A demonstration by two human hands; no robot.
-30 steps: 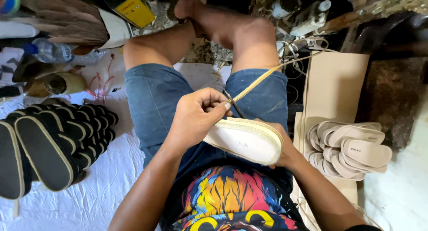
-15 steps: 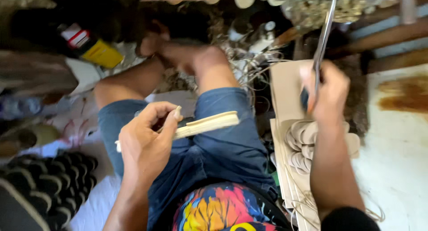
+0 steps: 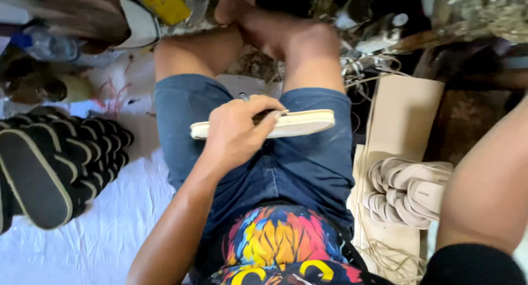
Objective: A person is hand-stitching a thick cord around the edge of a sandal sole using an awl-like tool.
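**Sole held edge-on over the lap**

While the left hand (image 3: pixel 236 134) curls its fingers over the middle of a pale shoe sole (image 3: pixel 275 124), thumb beneath, the sole sits pinched edge-on across the thighs, just above the blue shorts (image 3: pixel 297 169). A small dark tool or needle tip seems to poke out above the knuckles; it is too small to tell. The right arm (image 3: pixel 487 186) rises at the right edge, its hand out of view, so its grip cannot be told.

The hold is one-handed and central, so both ends of the sole hang free; a tug on either end could twist it out of the fingers, I judge. Loose cord (image 3: pixel 385 252) trails beside the right hip and could snag.

Room is tight. A row of black soles (image 3: pixel 49 164) crowds the left on the white sheet (image 3: pixel 99 246); a stack of beige straps (image 3: pixel 410 189) rests on cardboard (image 3: pixel 404 114) at the right. Ahead, past the knees, lies clutter.
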